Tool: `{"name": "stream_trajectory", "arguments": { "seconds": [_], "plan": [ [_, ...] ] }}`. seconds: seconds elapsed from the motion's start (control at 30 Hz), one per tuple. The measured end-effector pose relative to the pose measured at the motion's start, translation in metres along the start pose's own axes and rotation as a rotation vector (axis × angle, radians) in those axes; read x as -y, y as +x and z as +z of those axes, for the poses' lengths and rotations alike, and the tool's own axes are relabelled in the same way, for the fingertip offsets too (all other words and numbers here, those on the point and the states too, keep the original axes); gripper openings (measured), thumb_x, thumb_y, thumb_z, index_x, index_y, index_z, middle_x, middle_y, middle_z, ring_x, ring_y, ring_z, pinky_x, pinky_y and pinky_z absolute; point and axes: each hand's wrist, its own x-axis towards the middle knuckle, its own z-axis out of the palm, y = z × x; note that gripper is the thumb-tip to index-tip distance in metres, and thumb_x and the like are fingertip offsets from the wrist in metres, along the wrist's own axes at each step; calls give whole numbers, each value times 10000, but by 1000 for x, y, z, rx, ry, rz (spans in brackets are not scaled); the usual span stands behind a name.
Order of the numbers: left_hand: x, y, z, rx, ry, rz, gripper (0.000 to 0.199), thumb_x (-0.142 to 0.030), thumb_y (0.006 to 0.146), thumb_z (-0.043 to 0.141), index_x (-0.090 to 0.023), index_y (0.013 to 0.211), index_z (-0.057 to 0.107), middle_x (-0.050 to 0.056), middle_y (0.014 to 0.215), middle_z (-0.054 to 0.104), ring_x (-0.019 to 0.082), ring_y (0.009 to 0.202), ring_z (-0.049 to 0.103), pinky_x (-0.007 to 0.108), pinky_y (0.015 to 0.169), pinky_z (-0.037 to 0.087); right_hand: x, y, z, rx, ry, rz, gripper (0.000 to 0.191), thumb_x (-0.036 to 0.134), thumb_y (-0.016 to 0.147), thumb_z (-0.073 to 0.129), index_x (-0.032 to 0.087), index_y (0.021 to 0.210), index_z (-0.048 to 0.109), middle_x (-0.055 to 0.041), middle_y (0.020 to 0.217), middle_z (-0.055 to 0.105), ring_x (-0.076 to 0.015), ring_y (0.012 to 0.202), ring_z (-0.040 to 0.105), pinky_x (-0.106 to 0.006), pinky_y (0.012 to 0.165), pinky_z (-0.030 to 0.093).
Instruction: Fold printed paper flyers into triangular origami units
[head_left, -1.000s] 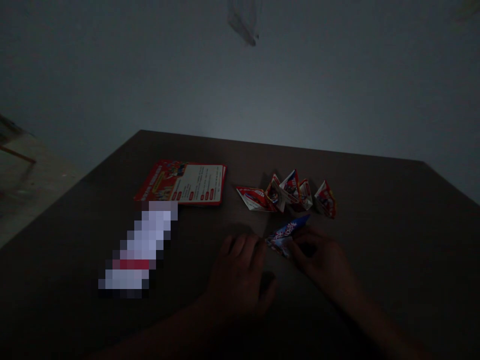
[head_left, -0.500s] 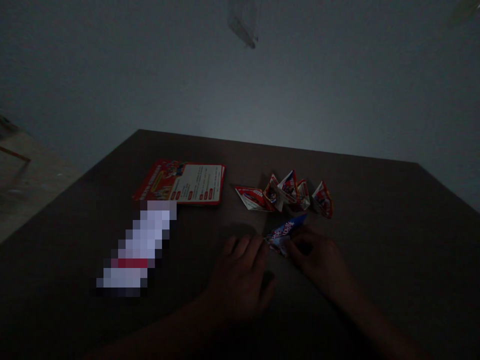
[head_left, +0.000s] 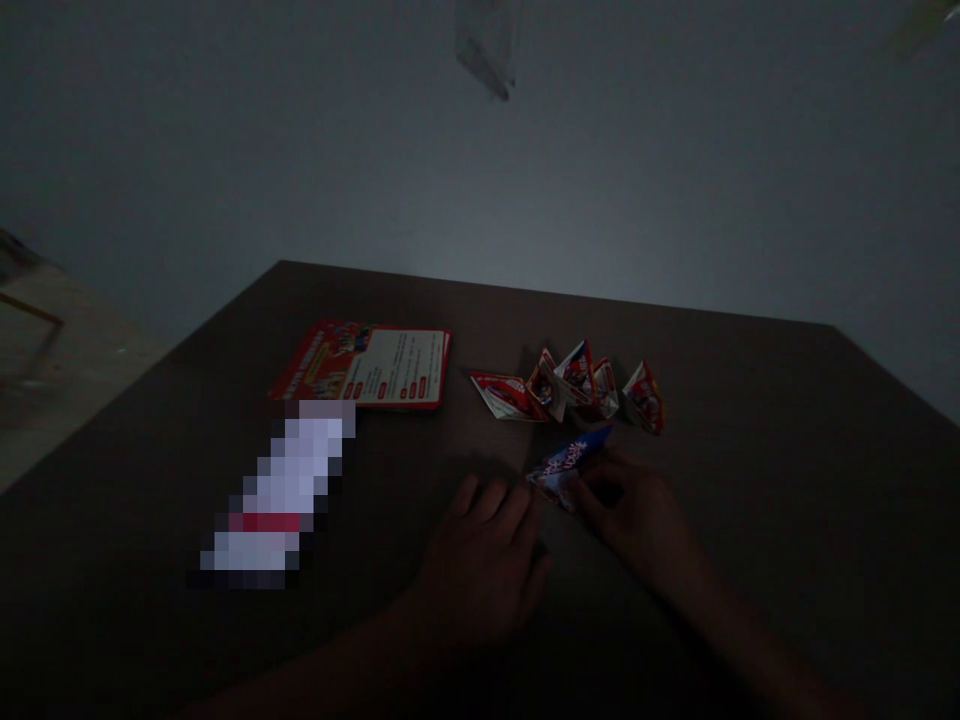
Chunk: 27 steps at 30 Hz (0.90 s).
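Ok, R hand (head_left: 643,510) grip pinched narrow on blue folded paper (head_left: 564,462), L hand (head_left: 484,555) loosely spread nr it.

The bare right hand (head_left: 637,510) hides part of the blue, printed, folded paper (head_left: 564,460); left of this grip, pixels blur a bright white oblong (head_left: 285,480).

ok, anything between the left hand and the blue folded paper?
Nothing visible: the left hand lies by the left end of the blue folded paper, contact unclear. The right hand pinches its right side.
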Motion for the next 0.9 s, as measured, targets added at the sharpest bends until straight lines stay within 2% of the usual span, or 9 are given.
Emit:
{"name": "stream_trajectory", "arguments": {
  "seconds": [0.13,0.2,0.3,0.43,0.57,0.9],
  "plan": [
    [0,0,-3,37,-38,-11,418,-365,909,424,-270,1315,447,92,1282,513,300,1142,441,536,960,278,-1,0,1,1,-46,-14,227,308,836,563,178,706,695,-74,846,675,-195,720,655,-296,652,497],
    [1,1,-5,46,-45,-9,408,-362,906,429,-293,1307,450,95,1269,508,300,1144,439,543,962,278,-1,0,2,-13,-86,-9,219,337,813,594,175,690,677,-74,819,664,-193,689,638,-296,625,487],
    [2,1,-8,67,-58,-4,398,-368,905,427,-289,1293,464,100,1248,516,296,1130,447,545,955,283,2,1,3,-30,-148,18,226,380,765,647,170,682,646,-70,796,646,-196,671,620,-296,601,471],
    [3,-1,-10,57,-93,-8,418,-401,905,419,-291,1307,450,92,1257,515,287,1137,442,545,961,271,3,0,-1,-7,-151,28,206,367,733,676,164,733,643,-70,831,641,-203,715,620,-301,640,470],
    [4,-1,-10,42,-114,-28,425,-419,901,420,-289,1305,451,83,1271,513,284,1148,434,547,971,252,-3,-3,-10,83,-140,41,197,355,709,687,184,787,628,-55,866,641,-208,754,616,-300,650,462],
    [5,1,-11,74,-143,-35,453,-448,898,415,-278,1318,435,76,1285,512,298,1161,427,560,974,253,-19,-11,-33,248,-189,174,205,306,635,727,185,685,570,0,696,610,-170,618,554,-256,531,385]
  ]
}}
